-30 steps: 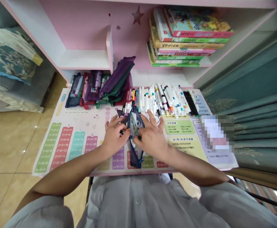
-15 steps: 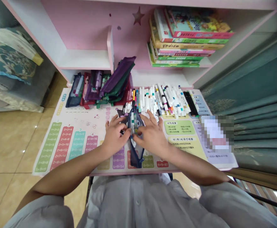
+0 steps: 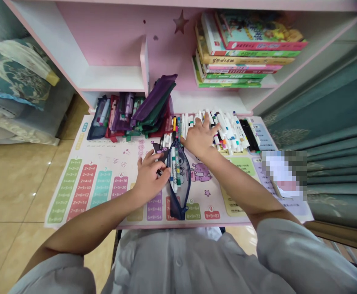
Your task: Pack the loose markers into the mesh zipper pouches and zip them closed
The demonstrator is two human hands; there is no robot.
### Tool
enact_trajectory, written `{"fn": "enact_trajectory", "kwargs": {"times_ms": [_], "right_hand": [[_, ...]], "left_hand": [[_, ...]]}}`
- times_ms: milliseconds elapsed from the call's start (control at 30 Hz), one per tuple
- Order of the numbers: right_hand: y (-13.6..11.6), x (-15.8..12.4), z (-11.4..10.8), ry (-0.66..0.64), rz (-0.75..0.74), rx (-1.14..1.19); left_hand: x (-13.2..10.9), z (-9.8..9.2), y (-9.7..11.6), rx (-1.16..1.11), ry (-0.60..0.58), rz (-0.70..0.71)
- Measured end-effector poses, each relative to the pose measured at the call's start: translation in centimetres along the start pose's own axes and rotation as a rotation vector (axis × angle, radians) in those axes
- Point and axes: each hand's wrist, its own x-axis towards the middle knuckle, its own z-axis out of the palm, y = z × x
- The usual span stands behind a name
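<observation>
A dark blue mesh pencil pouch (image 3: 176,204) lies unzipped on the desk in front of me, with a few markers (image 3: 174,169) inside it. My left hand (image 3: 150,173) is at the pouch's left edge, thumb and forefinger pinching the mesh. Farther up, my right hand (image 3: 200,139) reaches over a wide row of white markers (image 3: 230,128). Its fingers are spread above the pens and hold nothing that I can see. The palm side of this hand is hidden.
Filled mesh pouches (image 3: 97,126) line the back left, beside a stack of flat purple and green pouches (image 3: 155,100). Black pens (image 3: 249,134) lie right of the markers. A phone (image 3: 280,173) rests at the right edge. Books (image 3: 242,59) are piled on the shelf.
My right hand has left the pouch and moved up and to the right over the markers, its fingers spreading. My left hand stays at the pouch's edge.
</observation>
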Motion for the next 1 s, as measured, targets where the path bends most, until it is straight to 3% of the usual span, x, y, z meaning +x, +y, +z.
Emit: {"fn": "enact_trajectory", "kwargs": {"times_ms": [233, 433, 700, 867, 1000], "right_hand": [[-0.7, 0.3, 0.4, -0.105, -0.007, -0.052], [-0.7, -0.9, -1.9, -0.056, -0.007, 0.031], [1.0, -8.9, -7.3, 0.142, -0.123, 0.24], [1.0, -13.6, -8.9, 0.104, -0.267, 0.317], [0.2, -14.9, -8.3, 0.021, -0.34, 0.293]], "left_hand": [[0.0, 0.0, -0.1, -0.001, 0.0, 0.003], [0.0, -0.1, 0.2, -0.003, -0.012, -0.007], [0.0, 0.0, 0.2, 0.004, 0.003, -0.002], [0.0, 0.0, 0.2, 0.009, 0.007, 0.009], [-0.1, 0.0, 0.4, 0.01, 0.012, 0.027]]}}
